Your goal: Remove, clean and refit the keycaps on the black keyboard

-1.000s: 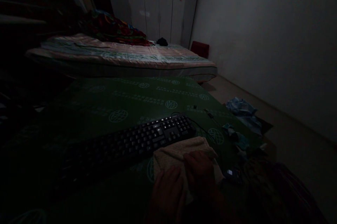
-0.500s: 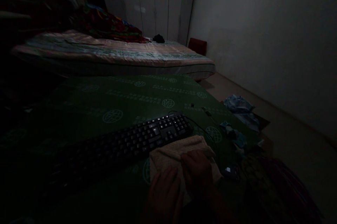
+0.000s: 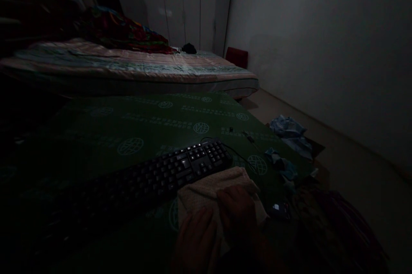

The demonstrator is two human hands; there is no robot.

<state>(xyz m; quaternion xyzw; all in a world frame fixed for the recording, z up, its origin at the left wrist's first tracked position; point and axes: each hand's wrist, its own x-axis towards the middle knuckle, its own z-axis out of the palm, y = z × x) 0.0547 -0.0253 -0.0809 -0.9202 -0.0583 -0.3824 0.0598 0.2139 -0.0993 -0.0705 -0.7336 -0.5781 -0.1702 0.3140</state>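
Observation:
A beige cloth [image 3: 212, 190] lies bunched and partly folded on the green board, just in front of a black keyboard [image 3: 154, 175]. My left hand [image 3: 197, 235] rests flat on the near left part of the cloth, its fingers stretched out. Beside it, my right hand [image 3: 237, 211] is closed with curled fingers on the cloth, pinching a fold. The room is dim, so the fingertips of my right hand are hard to make out. The keyboard's cable [image 3: 240, 153] curves away to the right behind the cloth.
The green printed board [image 3: 154, 126] spreads under everything. At its right lie a small dark device [image 3: 279, 209], a teal cloth [image 3: 283, 164] and dark purple fabric [image 3: 344, 222]. Light blue clothing [image 3: 289, 132] sits farther off. A bed [image 3: 135, 65] and wardrobe [image 3: 189, 7] stand behind.
The whole view has shifted slightly, so things appear a little farther left. Both hands keep nearly the same place on the cloth.

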